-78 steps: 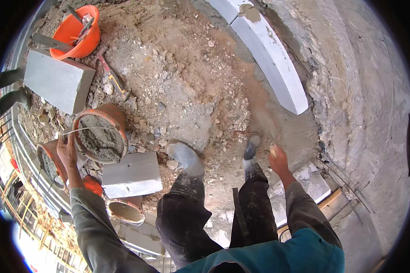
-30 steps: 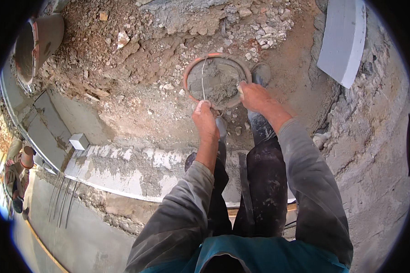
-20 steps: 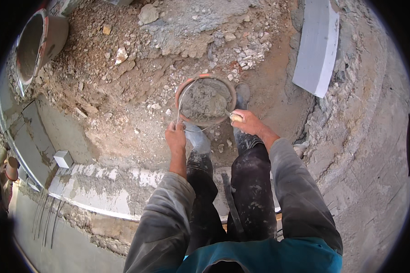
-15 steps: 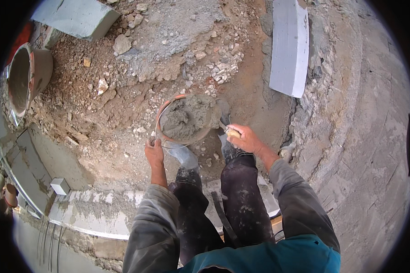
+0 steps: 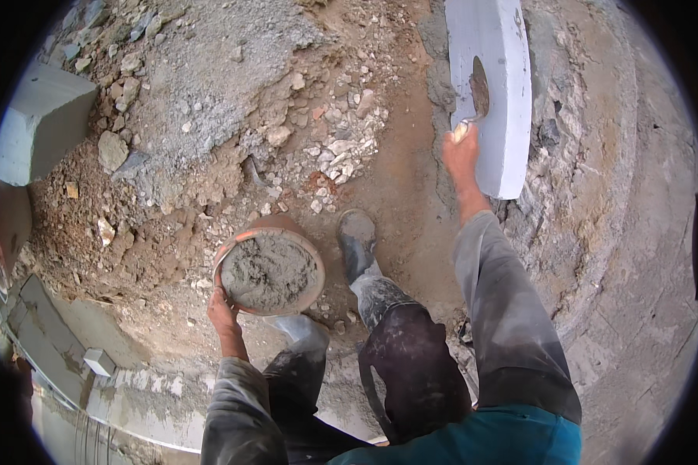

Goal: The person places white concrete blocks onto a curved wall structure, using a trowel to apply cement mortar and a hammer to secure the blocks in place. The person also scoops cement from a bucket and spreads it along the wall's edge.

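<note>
My left hand (image 5: 223, 311) grips the near left edge of an orange-brown bucket (image 5: 291, 225); whether the rim or the handle lies in its fingers, I cannot tell. Wet grey mortar (image 5: 267, 273) fills much of the bucket, which is beside my feet. Farther off to the right, my right hand (image 5: 461, 155) is closed around the pale wooden handle of a trowel (image 5: 480, 91). The trowel's pointed blade, smeared with brownish-grey mortar, is over the long pale grey block (image 5: 506, 124). Whether the blade touches the block is unclear.
Rubble and broken stones (image 5: 341, 155) cover the ground ahead. Another grey block (image 5: 43, 120) lies at the far left, with a second bucket (image 5: 8, 225) below it. Behind my boots (image 5: 357, 244) runs a mortar-streaked low wall (image 5: 151, 399). Rough concrete (image 5: 636, 232) spreads on the right.
My right hand has carried the trowel from beside the bucket forward to the long block. The bucket now sits farther left and nearer, my left hand still on it. One boot has shifted.
</note>
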Action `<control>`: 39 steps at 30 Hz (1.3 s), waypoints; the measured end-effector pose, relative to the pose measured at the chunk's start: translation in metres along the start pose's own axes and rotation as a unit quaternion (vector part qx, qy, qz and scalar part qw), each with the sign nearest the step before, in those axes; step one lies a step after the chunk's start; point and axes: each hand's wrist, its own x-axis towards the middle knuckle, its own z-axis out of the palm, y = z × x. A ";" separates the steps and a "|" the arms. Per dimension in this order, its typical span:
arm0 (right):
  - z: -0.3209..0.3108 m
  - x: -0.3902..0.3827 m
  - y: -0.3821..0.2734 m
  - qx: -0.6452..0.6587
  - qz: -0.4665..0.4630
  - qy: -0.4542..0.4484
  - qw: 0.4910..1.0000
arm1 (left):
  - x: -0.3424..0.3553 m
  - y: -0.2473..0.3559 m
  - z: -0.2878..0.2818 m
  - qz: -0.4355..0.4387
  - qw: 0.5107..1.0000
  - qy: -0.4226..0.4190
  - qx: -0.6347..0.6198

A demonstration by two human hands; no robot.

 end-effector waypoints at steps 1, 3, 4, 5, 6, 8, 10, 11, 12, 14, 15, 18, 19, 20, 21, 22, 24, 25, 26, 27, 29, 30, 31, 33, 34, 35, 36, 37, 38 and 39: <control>0.007 0.009 -0.004 0.041 0.046 -0.054 0.997 | 0.006 -0.001 0.003 0.006 0.999 0.029 -0.020; 0.015 -0.009 0.002 0.110 0.156 -0.183 0.964 | 0.003 -0.013 -0.008 0.001 0.998 0.060 -0.037; 0.021 -0.010 0.009 0.066 0.119 -0.171 0.976 | 0.006 -0.009 -0.004 0.006 0.997 0.052 -0.052; 0.035 -0.008 0.019 0.026 0.080 -0.153 0.985 | 0.003 0.000 0.004 -0.006 0.997 0.054 -0.056; 0.049 -0.004 0.029 -0.016 0.043 -0.134 0.990 | -0.002 0.008 0.014 -0.017 0.997 0.054 -0.058; 0.085 0.012 0.037 0.087 0.154 -0.165 0.970 | -0.009 0.012 0.012 -0.022 0.999 0.030 -0.039; 0.095 0.025 0.024 0.156 0.209 -0.155 0.953 | -0.037 0.031 0.029 -0.001 1.000 0.016 -0.022; 0.085 0.016 0.020 0.238 0.260 -0.194 0.916 | -0.044 0.033 0.030 0.022 0.999 0.024 -0.005; 0.084 -0.002 0.028 0.237 0.263 -0.188 0.916 | -0.048 0.034 0.032 0.045 0.998 0.030 0.011; 0.059 -0.027 0.046 0.231 0.255 -0.159 0.926 | -0.047 0.036 0.045 0.130 0.991 -0.005 -0.024; 0.046 -0.043 0.048 0.231 0.271 -0.172 0.918 | -0.050 0.043 0.048 0.150 0.989 -0.006 -0.006; 0.000 -0.108 0.052 0.259 0.234 -0.174 0.921 | -0.049 0.064 0.065 0.223 0.971 -0.072 0.045; -0.022 -0.127 0.048 0.263 0.197 -0.203 0.922 | -0.043 0.068 0.067 0.249 0.961 -0.101 0.061; -0.041 -0.148 0.050 0.203 0.027 -0.198 0.959 | -0.038 0.071 0.074 0.269 0.952 -0.129 0.068; -0.049 -0.164 0.049 0.147 -0.148 -0.192 0.959 | -0.034 0.074 0.080 0.294 0.942 -0.145 0.075; -0.064 -0.174 0.036 0.116 -0.190 -0.247 0.943 | -0.040 0.078 0.091 0.300 0.939 -0.157 0.065; -0.079 -0.186 -0.006 0.067 -0.282 -0.351 0.890 | -0.049 0.085 0.101 0.284 0.943 -0.162 0.064; -0.075 -0.193 -0.020 0.034 -0.283 -0.395 0.873 | -0.051 0.086 0.104 0.277 0.945 -0.159 0.065; -0.067 -0.198 -0.036 0.001 -0.287 -0.436 0.853 | -0.049 0.086 0.102 0.274 0.947 -0.155 0.072; -0.056 -0.206 -0.047 -0.035 -0.289 -0.476 0.830 | -0.045 0.084 0.101 0.281 0.943 -0.161 0.076; -0.036 -0.214 -0.070 0.002 -0.277 -0.556 0.784 | -0.047 0.081 0.108 0.289 0.941 -0.159 0.073; -0.027 -0.216 -0.076 0.016 -0.270 -0.590 0.760 | -0.055 0.076 0.111 0.292 0.942 -0.159 0.053; -0.013 -0.224 -0.070 0.079 -0.296 -0.565 0.766 | -0.055 0.072 0.113 0.288 0.943 -0.159 0.048; -0.003 -0.233 -0.073 0.121 -0.269 -0.597 0.746 | -0.060 0.065 0.109 0.286 0.947 -0.140 0.031; 0.001 -0.233 -0.075 0.139 -0.257 -0.610 0.737 | -0.063 0.066 0.108 0.292 0.948 -0.128 0.013; 0.005 -0.236 -0.069 0.174 -0.258 -0.590 0.745 | -0.060 0.066 0.103 0.296 0.947 -0.121 0.031; 0.007 -0.238 -0.064 0.181 -0.242 -0.611 0.732 | -0.059 0.065 0.098 0.311 0.942 -0.126 0.007; -0.001 -0.232 -0.062 0.179 -0.221 -0.625 0.727 | -0.054 0.064 0.098 0.305 0.944 -0.125 0.004; -0.007 -0.228 -0.061 0.176 -0.199 -0.638 0.722 | -0.048 0.062 0.097 0.298 0.946 -0.126 0.003; -0.012 -0.228 -0.064 0.160 -0.125 -0.684 0.701 | -0.042 0.061 0.090 0.293 0.949 -0.115 0.012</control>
